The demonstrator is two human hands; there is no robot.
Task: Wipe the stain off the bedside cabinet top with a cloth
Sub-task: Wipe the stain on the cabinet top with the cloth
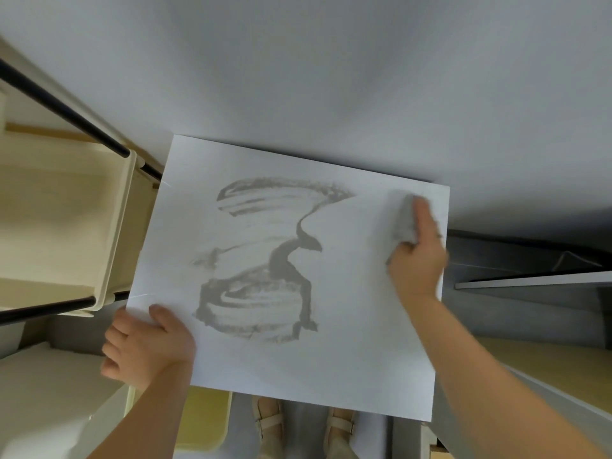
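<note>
The white bedside cabinet top [347, 359] fills the middle of the view. A large grey smeared stain [265, 293] covers its centre, with curved streaks at the far side and a darker wet patch nearer me. My right hand [419, 256] presses a crumpled grey cloth [402, 217] onto the far right corner of the top, beside the stain and apart from it. My left hand [145, 342] grips the near left edge of the cabinet top, thumb on the surface.
A cream trolley tray [116, 226] with black rails stands close on the left. A white wall [331, 77] lies behind the cabinet. A grey shelf edge [530, 281] is on the right. My feet in pale shoes [337, 425] show below the front edge.
</note>
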